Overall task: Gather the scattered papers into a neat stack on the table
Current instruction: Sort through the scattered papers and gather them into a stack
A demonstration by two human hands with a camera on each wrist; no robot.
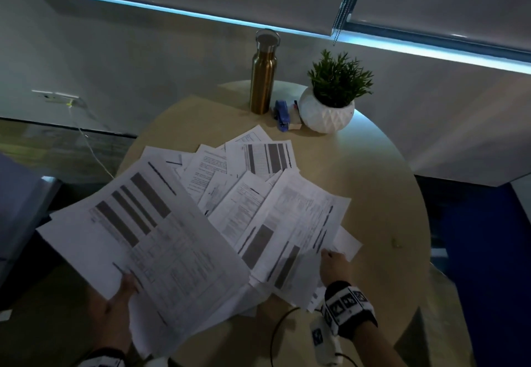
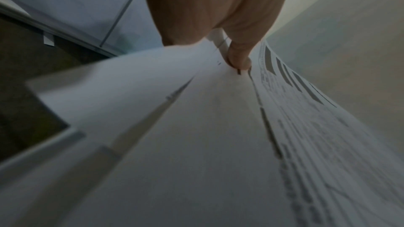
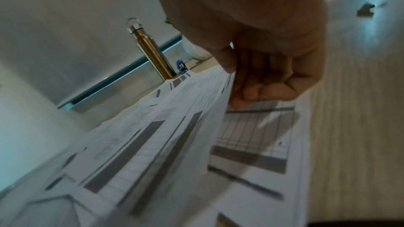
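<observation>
Printed white papers (image 1: 253,191) lie fanned and overlapping across the round beige table (image 1: 373,182). My left hand (image 1: 126,289) grips a bundle of sheets (image 1: 149,240) by its near edge, thumb on top, raised over the table's left side; the left wrist view shows the thumb (image 2: 239,58) pressed on this bundle (image 2: 196,135). My right hand (image 1: 334,263) pinches the near right edge of a printed sheet (image 1: 298,223) in the pile. In the right wrist view its fingers (image 3: 258,92) curl round the edge of that sheet (image 3: 174,127), lifting it off a sheet (image 3: 253,153) beneath.
At the table's far side stand a gold metal bottle (image 1: 263,76), a blue stapler (image 1: 282,115) and a small plant in a white pot (image 1: 330,99). A blue chair seat (image 1: 17,202) sits at the left. Bare tabletop shows to the right of the papers.
</observation>
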